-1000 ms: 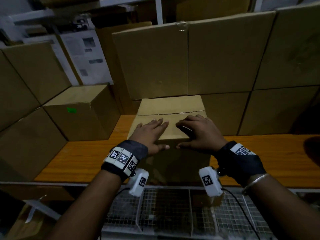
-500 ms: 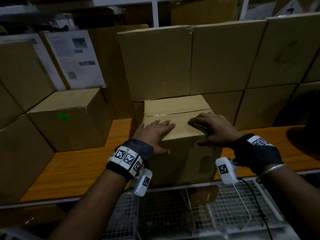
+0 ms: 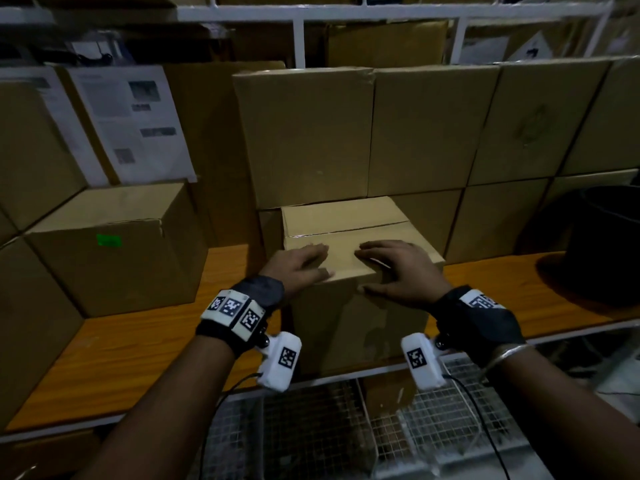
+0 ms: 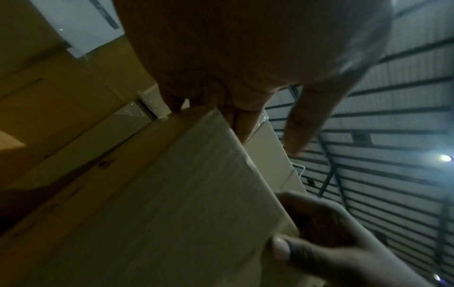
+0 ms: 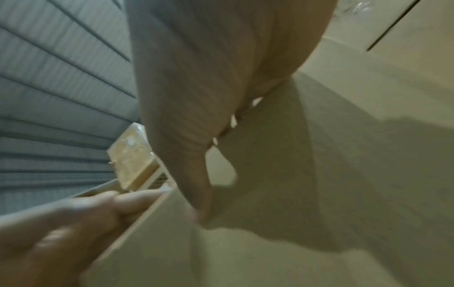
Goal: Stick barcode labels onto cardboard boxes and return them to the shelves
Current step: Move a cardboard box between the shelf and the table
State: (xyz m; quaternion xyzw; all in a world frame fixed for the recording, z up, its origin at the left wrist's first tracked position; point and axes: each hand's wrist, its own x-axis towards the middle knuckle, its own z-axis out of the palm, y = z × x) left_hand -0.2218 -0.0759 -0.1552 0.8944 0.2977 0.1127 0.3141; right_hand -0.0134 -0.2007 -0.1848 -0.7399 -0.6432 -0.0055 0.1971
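Wooden shelf (image 3: pixel 145 355); wrist views: thumbs on box (image 3: pixel 360 327) front

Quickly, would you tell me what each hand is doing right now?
Left hand: open, fingers flat on top of the cardboard box.
Right hand: open, fingers spread on the same box's top, thumb on its front.

Bare orange shelf board (image 3: pixel 145 344) open between the green-stickered box (image 3: pixel 114 251) on the left and the centre box (image 3: pixel 349 306); room there for a hand. More bare board right of the centre box, up to a dark round bin (image 3: pixel 595 244) (blocked beyond). Behind, a stacked wall of boxes (image 3: pixel 367 133) closing off the back, the centre box pushed up against it. Printed sheets (image 3: pixel 135 123) leaning at back left. Below the shelf edge, a wire mesh cart (image 3: pixel 311 427).
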